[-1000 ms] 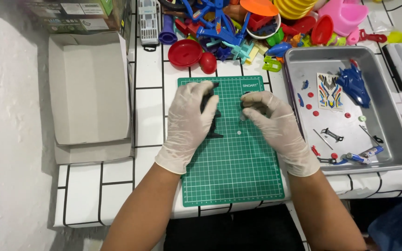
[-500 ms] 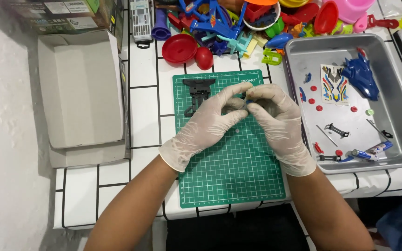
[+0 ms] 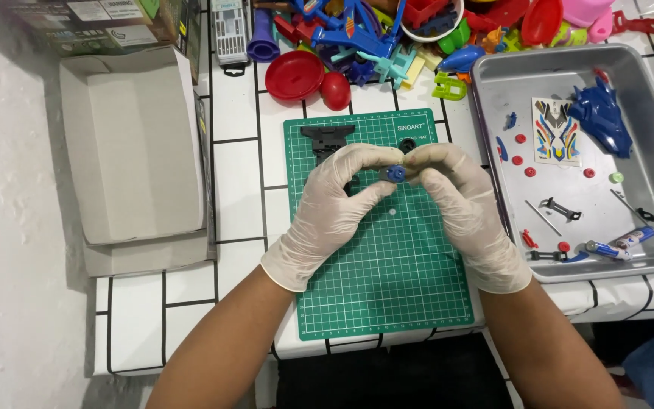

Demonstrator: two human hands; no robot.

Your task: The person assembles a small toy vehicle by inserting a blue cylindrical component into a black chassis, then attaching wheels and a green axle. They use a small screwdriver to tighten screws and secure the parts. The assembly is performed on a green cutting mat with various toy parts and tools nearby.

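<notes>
Pinching a small blue wheel (image 3: 395, 173) between gloved fingertips, a person works over a green cutting mat (image 3: 387, 288) on a white tiled table (image 3: 138, 299). The left hand (image 3: 338, 201) and right hand (image 3: 459, 198) meet above the mat's upper half, fingers curled closed on the wheel from both sides. A dark plastic frame (image 3: 327, 141) lies on the mat just behind the left hand, and a small black ring (image 3: 407, 144) sits near the mat's top edge. To the right, a metal tray (image 3: 649, 250) holds a blue car shell (image 3: 601, 115), a sticker sheet (image 3: 554, 130) and small red parts. An open cardboard box (image 3: 130, 151) stands at the left, bright plastic toys (image 3: 387, 38) heaped along the far edge.
</notes>
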